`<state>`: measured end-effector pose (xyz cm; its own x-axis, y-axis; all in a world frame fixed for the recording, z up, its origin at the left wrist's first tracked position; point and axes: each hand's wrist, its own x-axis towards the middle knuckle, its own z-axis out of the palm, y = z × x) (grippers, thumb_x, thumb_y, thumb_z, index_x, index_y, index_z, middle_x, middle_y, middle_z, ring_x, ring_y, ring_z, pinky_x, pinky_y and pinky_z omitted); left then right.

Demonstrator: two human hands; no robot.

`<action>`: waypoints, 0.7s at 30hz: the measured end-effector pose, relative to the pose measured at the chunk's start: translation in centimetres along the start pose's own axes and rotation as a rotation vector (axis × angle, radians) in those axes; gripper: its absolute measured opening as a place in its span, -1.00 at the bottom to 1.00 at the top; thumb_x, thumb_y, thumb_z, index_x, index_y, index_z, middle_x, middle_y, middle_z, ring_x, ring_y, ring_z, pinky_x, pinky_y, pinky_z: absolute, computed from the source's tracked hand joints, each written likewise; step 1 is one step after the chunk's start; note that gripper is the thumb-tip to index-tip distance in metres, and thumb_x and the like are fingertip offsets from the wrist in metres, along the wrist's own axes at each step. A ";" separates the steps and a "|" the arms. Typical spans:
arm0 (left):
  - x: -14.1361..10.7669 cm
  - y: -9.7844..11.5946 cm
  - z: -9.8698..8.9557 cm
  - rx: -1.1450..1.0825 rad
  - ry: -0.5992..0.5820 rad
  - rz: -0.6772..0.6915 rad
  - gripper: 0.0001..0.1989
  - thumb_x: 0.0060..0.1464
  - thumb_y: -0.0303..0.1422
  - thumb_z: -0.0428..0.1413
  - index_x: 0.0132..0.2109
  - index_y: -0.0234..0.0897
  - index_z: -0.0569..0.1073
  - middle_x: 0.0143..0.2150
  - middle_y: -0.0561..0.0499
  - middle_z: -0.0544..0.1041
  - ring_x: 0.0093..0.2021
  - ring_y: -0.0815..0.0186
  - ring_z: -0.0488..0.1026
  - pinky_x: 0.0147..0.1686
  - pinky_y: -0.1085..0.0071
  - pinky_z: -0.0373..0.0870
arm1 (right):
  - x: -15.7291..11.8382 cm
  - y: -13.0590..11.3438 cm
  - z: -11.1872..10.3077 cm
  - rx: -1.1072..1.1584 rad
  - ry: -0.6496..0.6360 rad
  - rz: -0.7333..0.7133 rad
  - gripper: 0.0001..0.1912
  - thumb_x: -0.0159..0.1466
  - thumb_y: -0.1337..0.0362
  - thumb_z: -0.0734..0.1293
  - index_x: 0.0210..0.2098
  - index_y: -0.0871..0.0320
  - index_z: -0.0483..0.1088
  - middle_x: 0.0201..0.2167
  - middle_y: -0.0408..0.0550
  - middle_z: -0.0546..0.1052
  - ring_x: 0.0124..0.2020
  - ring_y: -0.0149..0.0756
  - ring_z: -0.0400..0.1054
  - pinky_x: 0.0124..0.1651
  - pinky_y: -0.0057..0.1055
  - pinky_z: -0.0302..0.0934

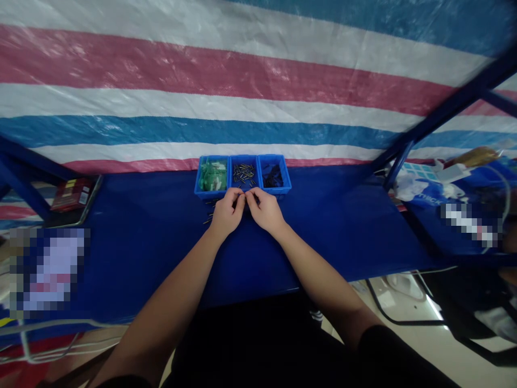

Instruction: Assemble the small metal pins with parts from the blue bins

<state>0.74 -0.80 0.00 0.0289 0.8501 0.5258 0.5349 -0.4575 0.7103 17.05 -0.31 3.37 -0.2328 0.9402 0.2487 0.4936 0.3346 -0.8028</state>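
Note:
My left hand (229, 210) and my right hand (264, 208) meet fingertip to fingertip above the blue table, just in front of three blue bins. Both are closed in a pinch; whatever lies between the fingers is too small and hidden to name. In the middle bin (244, 185) are many small dark and brass-coloured pin-like pieces (244, 172). Green and clear plastic packets (214, 174) fill the left bin (212, 192). Small black parts (273, 177) lie in the right bin (278, 190). A few loose pin-like pieces (208, 219) rest on the table beside my left hand.
Behind the blue table (153, 237) hangs a striped tarp (242, 75). Blue frame posts (436, 108) stand at both sides. A dark red box (71, 195) sits at the left end. Bags and other goods (428, 188) lie on a surface at the right.

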 end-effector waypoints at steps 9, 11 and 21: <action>0.0 0.0 -0.1 0.018 0.008 0.002 -0.78 0.45 -0.19 0.02 -0.08 -0.23 0.44 -0.43 0.09 0.50 -0.48 0.33 0.45 -0.39 0.42 0.31 | 0.0 -0.2 0.1 0.005 0.011 -0.010 -0.69 0.51 0.09 0.21 -0.18 0.15 0.47 -0.33 -0.11 0.56 -0.40 -0.41 0.32 -0.25 -0.43 0.15; 0.1 0.0 -0.2 0.019 0.005 -0.001 -0.78 0.45 -0.19 0.02 -0.10 -0.23 0.44 -0.43 0.09 0.49 -0.48 0.33 0.44 -0.40 0.43 0.31 | 0.0 -0.2 0.1 0.004 0.008 -0.009 -0.69 0.51 0.09 0.21 -0.17 0.15 0.47 -0.33 -0.11 0.56 -0.40 -0.41 0.32 -0.25 -0.43 0.15; 0.0 0.1 -0.2 0.035 0.001 -0.010 -0.76 0.45 -0.19 0.02 -0.13 -0.23 0.44 -0.45 0.09 0.47 -0.49 0.33 0.42 -0.41 0.42 0.27 | -0.2 -0.3 0.0 0.009 0.001 -0.004 -0.67 0.51 0.07 0.21 -0.18 0.14 0.48 -0.34 -0.11 0.55 -0.38 -0.39 0.34 -0.25 -0.42 0.16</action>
<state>0.60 -0.87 0.22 0.0225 0.8541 0.5197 0.5646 -0.4399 0.6984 16.96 -0.55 3.59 -0.2339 0.9388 0.2527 0.4851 0.3379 -0.8065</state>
